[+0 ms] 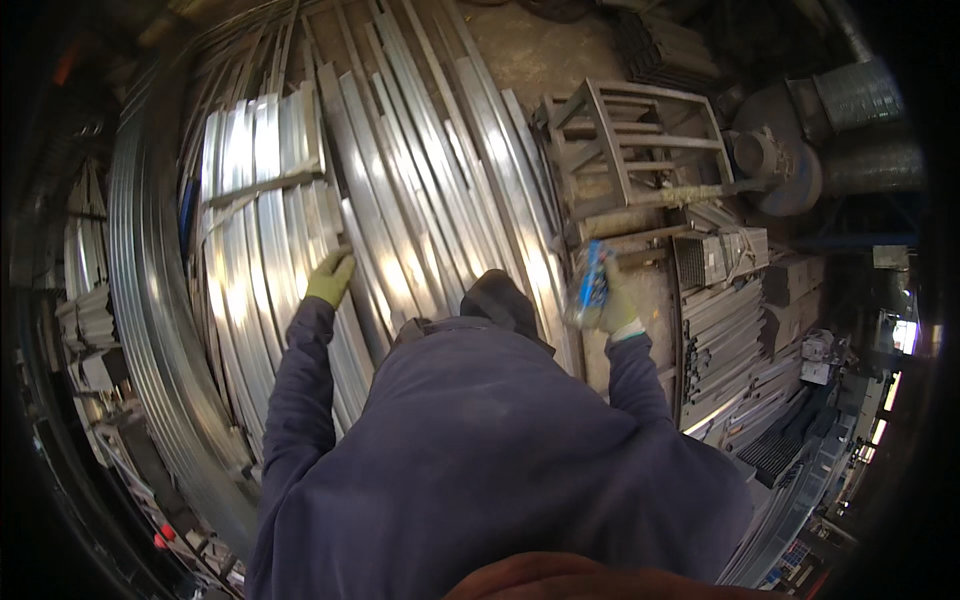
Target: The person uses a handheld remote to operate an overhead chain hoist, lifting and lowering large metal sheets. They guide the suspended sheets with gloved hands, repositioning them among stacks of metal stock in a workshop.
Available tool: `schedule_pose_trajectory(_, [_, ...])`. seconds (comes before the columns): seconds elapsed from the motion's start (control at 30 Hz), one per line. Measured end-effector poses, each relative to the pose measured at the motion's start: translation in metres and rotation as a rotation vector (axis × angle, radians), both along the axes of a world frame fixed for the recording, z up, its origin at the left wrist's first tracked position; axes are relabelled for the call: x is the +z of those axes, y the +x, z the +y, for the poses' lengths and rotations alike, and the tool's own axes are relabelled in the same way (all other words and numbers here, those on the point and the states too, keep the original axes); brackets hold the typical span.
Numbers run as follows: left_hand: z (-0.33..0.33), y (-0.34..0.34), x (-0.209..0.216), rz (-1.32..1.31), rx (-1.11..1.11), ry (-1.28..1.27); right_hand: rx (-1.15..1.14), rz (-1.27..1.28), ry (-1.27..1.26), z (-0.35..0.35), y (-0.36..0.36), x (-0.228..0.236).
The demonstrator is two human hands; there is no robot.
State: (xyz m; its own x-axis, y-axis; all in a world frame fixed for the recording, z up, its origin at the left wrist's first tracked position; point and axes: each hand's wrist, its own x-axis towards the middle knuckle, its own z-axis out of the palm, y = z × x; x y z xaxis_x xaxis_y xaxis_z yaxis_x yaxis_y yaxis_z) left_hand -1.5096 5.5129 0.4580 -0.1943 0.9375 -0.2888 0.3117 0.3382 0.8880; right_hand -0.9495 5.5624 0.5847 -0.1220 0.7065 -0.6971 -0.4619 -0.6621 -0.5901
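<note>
My left hand (332,277), in a yellow-green glove, hangs over long shiny metal profiles (285,245). Its fingers are loosely extended with nothing visible in them; whether it touches the metal I cannot tell. On the right, my gloved right hand (620,305) is closed around a clear plastic item with blue on it (594,278). It could be a bottle or a packet; blur and the glove hide its exact kind. A dark boot or shoe (500,298) shows below my body, beside the profiles.
A strap (262,187) crosses the left bundle of profiles. Corrugated metal sheets (150,300) run along the left. Ahead on the right stand a metal frame (650,140) and a large blower with ducting (785,160). Stacked metal tubes (735,335) lie to my right.
</note>
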Motion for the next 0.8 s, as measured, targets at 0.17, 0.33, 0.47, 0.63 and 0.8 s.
schedule_pose_trajectory(0.17, [0.187,-0.018,0.01,-0.062,0.032,0.059,0.265,-0.272,0.024,0.124,0.023,-0.116])
schedule_pose_trajectory(0.33, [0.162,-0.03,-0.138,0.282,-0.063,-0.857,0.257,0.03,-0.554,0.306,0.003,-0.149])
schedule_pose_trajectory(0.47, [0.11,-0.018,-0.17,0.213,-0.274,-1.189,0.331,-0.202,-0.322,0.487,-0.048,-0.095])
schedule_pose_trajectory(0.63, [0.235,-0.053,-0.198,0.165,-0.148,-1.181,0.245,-0.21,-0.333,0.699,-0.137,-0.06])
schedule_pose_trajectory(0.8, [0.569,-0.158,-0.165,0.168,0.314,-0.445,0.42,-0.191,-0.159,0.856,-0.232,-0.044])
